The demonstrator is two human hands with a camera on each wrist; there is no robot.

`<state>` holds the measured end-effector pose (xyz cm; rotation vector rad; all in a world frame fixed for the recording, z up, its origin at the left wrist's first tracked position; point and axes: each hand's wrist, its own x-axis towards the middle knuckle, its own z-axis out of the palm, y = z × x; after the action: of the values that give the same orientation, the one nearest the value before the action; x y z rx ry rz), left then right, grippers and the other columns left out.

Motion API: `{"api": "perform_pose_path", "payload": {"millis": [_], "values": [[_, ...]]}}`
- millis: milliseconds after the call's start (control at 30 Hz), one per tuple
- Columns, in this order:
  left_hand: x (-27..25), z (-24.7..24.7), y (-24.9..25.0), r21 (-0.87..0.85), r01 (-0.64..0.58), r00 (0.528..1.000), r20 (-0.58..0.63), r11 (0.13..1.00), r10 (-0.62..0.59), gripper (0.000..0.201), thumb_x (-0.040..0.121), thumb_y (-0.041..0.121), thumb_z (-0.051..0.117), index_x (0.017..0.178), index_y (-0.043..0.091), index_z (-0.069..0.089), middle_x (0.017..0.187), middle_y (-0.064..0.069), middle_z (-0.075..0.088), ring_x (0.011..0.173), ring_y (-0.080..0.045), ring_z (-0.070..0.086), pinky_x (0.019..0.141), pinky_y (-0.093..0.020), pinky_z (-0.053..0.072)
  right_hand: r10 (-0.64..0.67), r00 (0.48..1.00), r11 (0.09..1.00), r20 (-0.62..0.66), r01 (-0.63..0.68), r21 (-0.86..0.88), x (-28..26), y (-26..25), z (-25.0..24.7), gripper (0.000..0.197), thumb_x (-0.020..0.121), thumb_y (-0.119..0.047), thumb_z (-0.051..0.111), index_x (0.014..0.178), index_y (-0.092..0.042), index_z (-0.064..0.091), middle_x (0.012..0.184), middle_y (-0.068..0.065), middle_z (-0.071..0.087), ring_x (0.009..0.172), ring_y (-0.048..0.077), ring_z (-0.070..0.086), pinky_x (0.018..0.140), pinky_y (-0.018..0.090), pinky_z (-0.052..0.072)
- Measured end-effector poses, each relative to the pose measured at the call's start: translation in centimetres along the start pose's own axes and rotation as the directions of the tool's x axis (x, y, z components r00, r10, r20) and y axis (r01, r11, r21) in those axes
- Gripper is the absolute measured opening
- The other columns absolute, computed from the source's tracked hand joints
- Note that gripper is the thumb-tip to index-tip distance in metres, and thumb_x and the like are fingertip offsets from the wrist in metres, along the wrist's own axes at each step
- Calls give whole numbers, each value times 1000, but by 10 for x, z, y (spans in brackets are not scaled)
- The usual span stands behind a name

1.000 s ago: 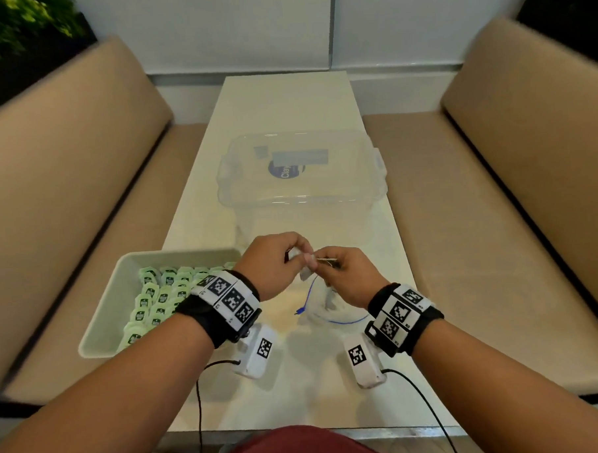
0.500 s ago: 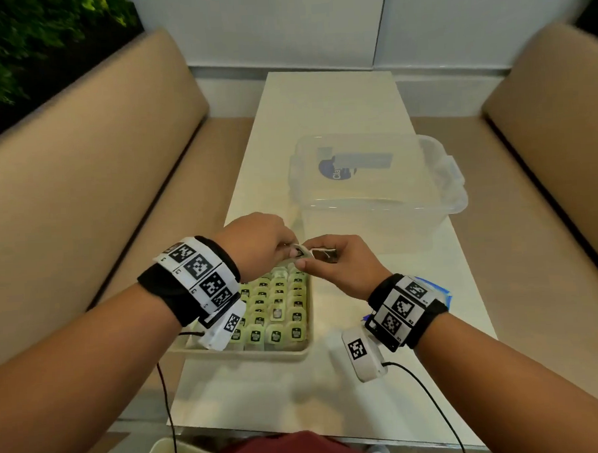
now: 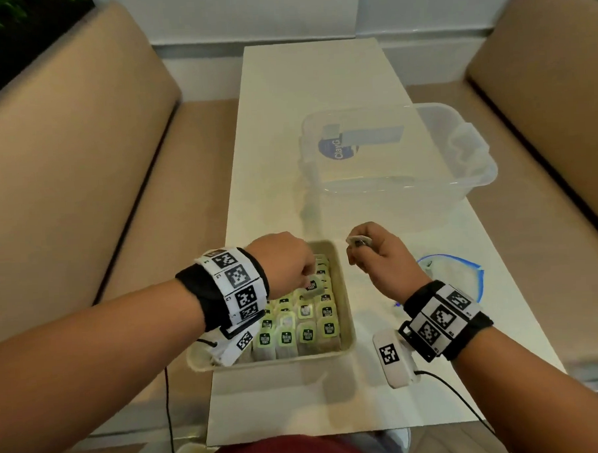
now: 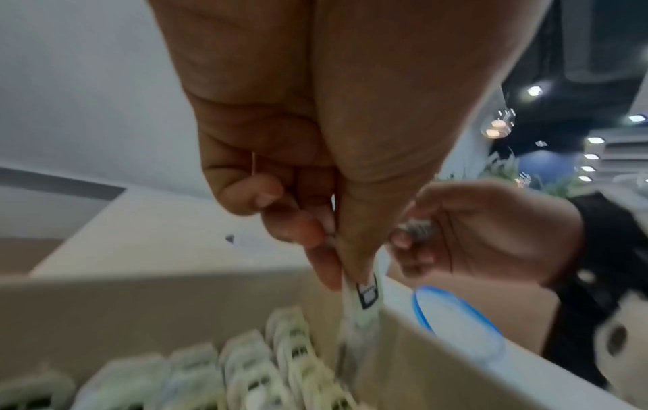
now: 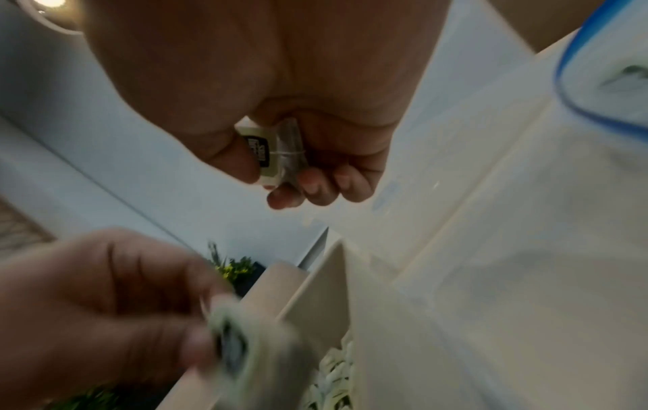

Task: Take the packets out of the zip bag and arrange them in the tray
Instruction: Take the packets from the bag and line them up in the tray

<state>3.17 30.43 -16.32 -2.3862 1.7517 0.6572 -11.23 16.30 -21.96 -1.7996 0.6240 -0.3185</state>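
A cream tray (image 3: 344, 293) at the table's near left holds several rows of small green-labelled packets (image 3: 307, 332). My left hand (image 3: 292, 264) hovers over the tray's far end and pinches one packet (image 3: 313, 286), seen hanging from thumb and fingers in the left wrist view (image 4: 364, 299). My right hand (image 3: 370, 249), just right of the tray, grips another packet (image 3: 358, 240) in curled fingers, shown close in the right wrist view (image 5: 272, 154). The clear zip bag (image 3: 454, 274) with a blue seal lies on the table behind my right wrist.
A clear plastic storage box (image 3: 397, 153) with handles stands on the table beyond my hands. The narrow white table (image 3: 312, 88) runs between two tan benches (image 3: 82, 167). Cables hang from both wrist cameras toward the near edge.
My hands were together, both holding packets in front of the box. They have parted: the left moved down over the tray with one packet, the right keeps another. The view swung left.
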Motion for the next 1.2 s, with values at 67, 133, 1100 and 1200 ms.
{"api": "perform_pose_path", "payload": {"millis": [67,133,1100,1200], "values": [[11,17,7,-7,-104,983,154,995,104,20,88,35,68,103,22,71,94,7,69,80,-12,57,69,-23,39,49,999,996,-24,-47,73,-5,4,-2,3,83,-18,51,83,-20,53,73,3,66,61,19,45,61,34,37],[22,33,13,-47,-173,938,296,984,179,25,84,35,72,105,20,72,91,8,68,79,-9,55,70,-21,38,60,997,995,-56,-56,79,-9,9,-3,8,93,-14,53,84,-15,55,77,5,68,60,19,48,61,34,40],[19,-18,-6,-349,-119,979,-197,930,51,22,83,40,72,101,29,72,79,18,64,67,11,55,64,-12,39,-8,1000,999,13,7,48,-7,6,10,8,88,-16,73,84,-9,76,76,9,73,66,11,64,68,31,55],[10,-10,-10,-349,-84,975,-221,933,5,13,85,35,71,96,28,73,72,18,63,69,6,58,67,-17,45,-25,998,999,62,23,31,-5,5,16,5,82,-16,79,85,-14,76,74,-1,73,64,3,61,64,22,51]]}}
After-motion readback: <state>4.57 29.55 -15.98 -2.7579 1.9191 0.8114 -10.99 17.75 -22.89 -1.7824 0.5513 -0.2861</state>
